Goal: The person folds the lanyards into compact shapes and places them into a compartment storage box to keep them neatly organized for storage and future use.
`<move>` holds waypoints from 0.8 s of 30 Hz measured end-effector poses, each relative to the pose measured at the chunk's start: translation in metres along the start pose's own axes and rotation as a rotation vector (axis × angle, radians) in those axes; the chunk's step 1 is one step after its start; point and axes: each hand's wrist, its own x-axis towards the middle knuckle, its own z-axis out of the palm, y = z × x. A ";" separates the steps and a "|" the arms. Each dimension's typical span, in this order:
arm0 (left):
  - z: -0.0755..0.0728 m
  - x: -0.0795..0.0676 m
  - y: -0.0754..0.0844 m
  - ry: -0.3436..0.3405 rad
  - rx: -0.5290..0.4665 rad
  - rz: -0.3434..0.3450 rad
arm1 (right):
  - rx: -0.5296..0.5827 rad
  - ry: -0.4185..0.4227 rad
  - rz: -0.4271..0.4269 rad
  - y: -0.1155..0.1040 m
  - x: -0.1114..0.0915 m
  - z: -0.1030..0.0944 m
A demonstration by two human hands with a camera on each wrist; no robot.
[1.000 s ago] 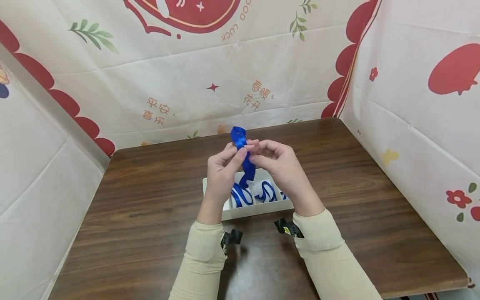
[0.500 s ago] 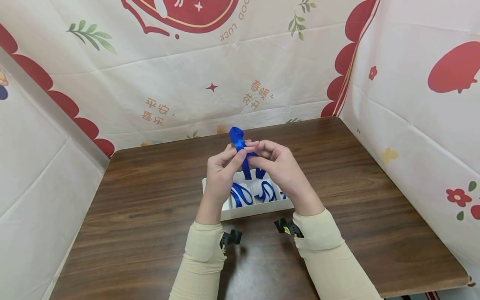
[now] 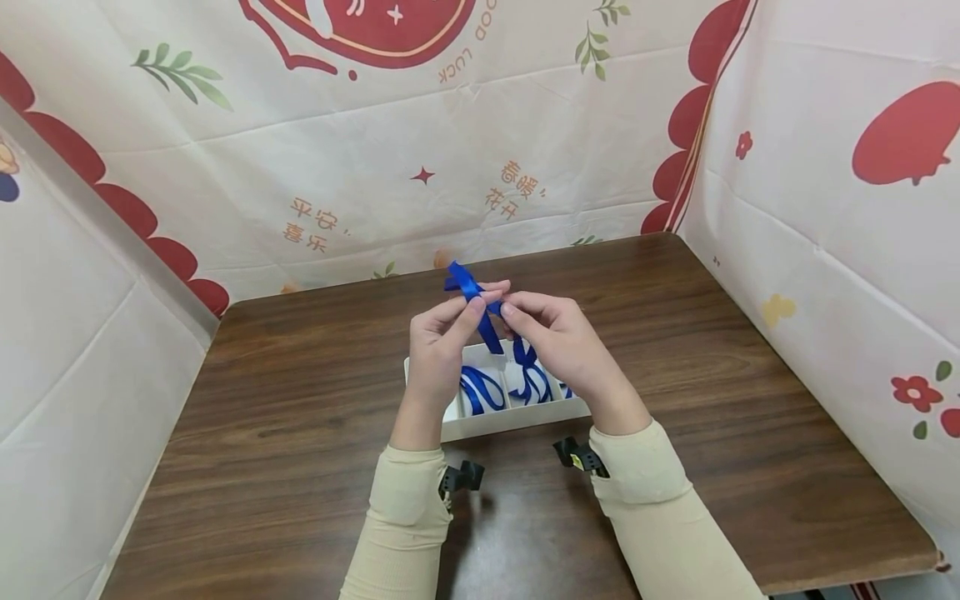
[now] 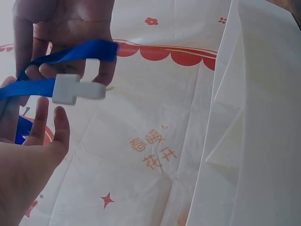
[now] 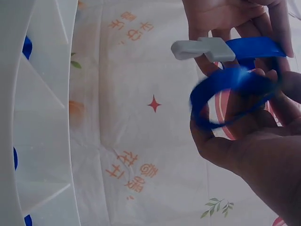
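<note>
A blue lanyard (image 3: pixel 467 283) is held up above the white box by both hands. My left hand (image 3: pixel 438 354) pinches it between thumb and fingers, with its upper loop poking out past the fingertips. My right hand (image 3: pixel 566 342) pinches another part of the strap, close to the left fingertips. A white plastic clip (image 4: pixel 66 89) hangs on the strap in the left wrist view. The right wrist view shows the strap curled in a loop (image 5: pixel 202 101) around the right fingers. Some of the strap is hidden behind the fingers.
Under the hands stands a white divided box (image 3: pixel 517 420) on the brown wooden table (image 3: pixel 300 400). Its compartments hold coiled blue lanyards (image 3: pixel 482 389). Printed white cloth (image 3: pixel 337 150) walls in the back and sides.
The lanyard's upper loop has tipped left and lower. Its hanging strap has split into two parts, one swinging right under the right hand. The right hand has shifted slightly; both keep their grip.
</note>
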 end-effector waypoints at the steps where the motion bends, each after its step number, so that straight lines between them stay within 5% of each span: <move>1: 0.000 0.000 0.000 0.007 0.001 -0.003 | -0.012 0.001 -0.002 0.000 0.000 0.000; 11: -0.006 0.007 0.000 0.051 -0.049 -0.022 | -0.013 0.011 -0.026 0.004 -0.002 -0.003; 24: -0.019 0.022 0.011 0.079 -0.137 -0.041 | -0.115 -0.148 -0.192 0.024 -0.011 -0.005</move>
